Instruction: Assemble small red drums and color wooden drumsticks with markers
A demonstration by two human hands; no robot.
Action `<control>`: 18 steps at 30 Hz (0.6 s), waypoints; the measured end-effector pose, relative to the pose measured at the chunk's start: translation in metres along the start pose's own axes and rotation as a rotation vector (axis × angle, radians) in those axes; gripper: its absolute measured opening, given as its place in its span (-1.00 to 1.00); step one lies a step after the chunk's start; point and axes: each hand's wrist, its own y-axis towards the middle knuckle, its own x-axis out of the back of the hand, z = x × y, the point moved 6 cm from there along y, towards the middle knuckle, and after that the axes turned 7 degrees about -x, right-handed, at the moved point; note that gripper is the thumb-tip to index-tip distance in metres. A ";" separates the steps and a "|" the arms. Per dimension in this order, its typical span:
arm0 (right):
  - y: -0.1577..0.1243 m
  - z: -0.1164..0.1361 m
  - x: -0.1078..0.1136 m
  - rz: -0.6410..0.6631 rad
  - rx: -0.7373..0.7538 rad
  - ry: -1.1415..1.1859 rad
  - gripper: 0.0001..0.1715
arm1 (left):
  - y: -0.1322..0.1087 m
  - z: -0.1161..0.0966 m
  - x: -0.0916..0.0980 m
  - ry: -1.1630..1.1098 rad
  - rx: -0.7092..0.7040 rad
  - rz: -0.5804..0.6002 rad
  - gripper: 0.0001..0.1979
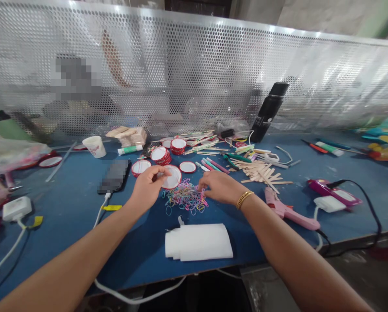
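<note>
A round white lid with a red rim (173, 178) is pinched by my left hand (150, 184), whose fingertips overlap its left side. My right hand (221, 187), wearing a gold bracelet, has curled fingers at the right edge of a pile of colourful rubber bands (184, 197). The fingertips seem closed on bands there, partly hidden. In front of the pile lies a folded white cloth (198, 242). Behind my hands are stacked red-rimmed lids (160, 155), a single lid (187, 167) and several coloured pens (215, 165).
Wooden sticks (262, 170) and a pink glue gun (289, 212) lie to the right, with cords nearby. A phone (114, 176) on a cable and a paper cup (94, 146) are left. Behind stand a black bottle (269, 112) and a perforated metal screen (194, 65).
</note>
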 end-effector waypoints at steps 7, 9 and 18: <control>0.000 0.002 0.014 -0.050 -0.077 0.160 -0.78 | -0.001 -0.001 0.000 -0.030 0.033 -0.002 -0.91; 0.000 0.003 0.015 -0.063 -0.099 0.235 -0.82 | 0.000 0.001 0.000 -0.027 0.036 0.002 -0.91; 0.001 0.006 0.015 -0.115 -0.068 0.401 -0.74 | 0.000 0.001 0.001 -0.014 0.022 0.004 -0.91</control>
